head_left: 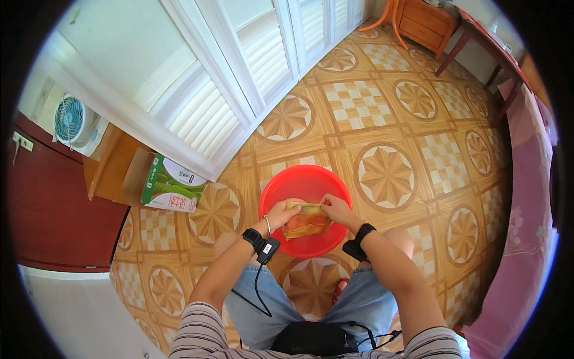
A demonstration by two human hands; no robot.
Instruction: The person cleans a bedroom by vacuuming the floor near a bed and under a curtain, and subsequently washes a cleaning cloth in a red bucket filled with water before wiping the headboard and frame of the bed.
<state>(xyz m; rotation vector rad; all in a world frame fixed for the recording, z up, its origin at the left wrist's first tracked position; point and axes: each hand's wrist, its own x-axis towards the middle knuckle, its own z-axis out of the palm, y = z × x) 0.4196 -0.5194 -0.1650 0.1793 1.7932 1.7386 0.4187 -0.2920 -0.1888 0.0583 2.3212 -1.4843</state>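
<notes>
A round red plastic basin (275, 184) stands on the floor between my knees. Over its middle I hold up a crumpled orange and yellow cloth (306, 225) with a paler, greenish upper edge. My left hand (282, 216) grips the upper left corner, thumb along the edge. My right hand (336, 209) pinches the upper right corner. The cloth hangs down between both hands, its lower part bunched in folds. What lies in the basin beneath it is mostly hidden; I cannot tell whether there is water.
A green and white carton (173, 185) stands left, beside a wooden cabinet (112, 170) with a small fan (70, 119) above it. White louvred doors (206, 116) run along the far left. A pink-covered bed or sofa (526, 197) lines the right; a wooden drawer unit (426, 25) is far right.
</notes>
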